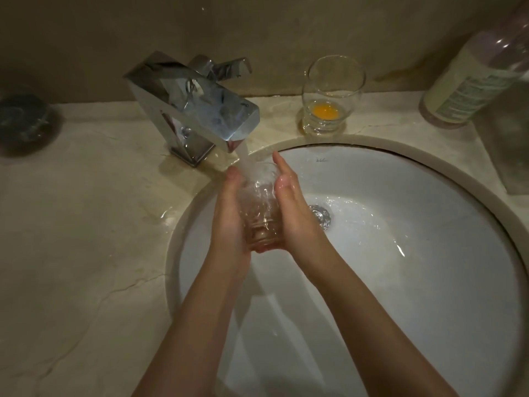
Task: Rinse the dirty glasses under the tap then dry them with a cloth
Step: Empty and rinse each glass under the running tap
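Single head view, wide-angle, looking forward and steeply down from above the sink point(429, 282), close in; tap point(194, 110) and wall at top, worktop point(71, 224) left, both forearms entering from the bottom edge

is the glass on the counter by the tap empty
No, the glass on the counter has a little orange liquid left at its bottom, while the hands hold another glass under the running tap.
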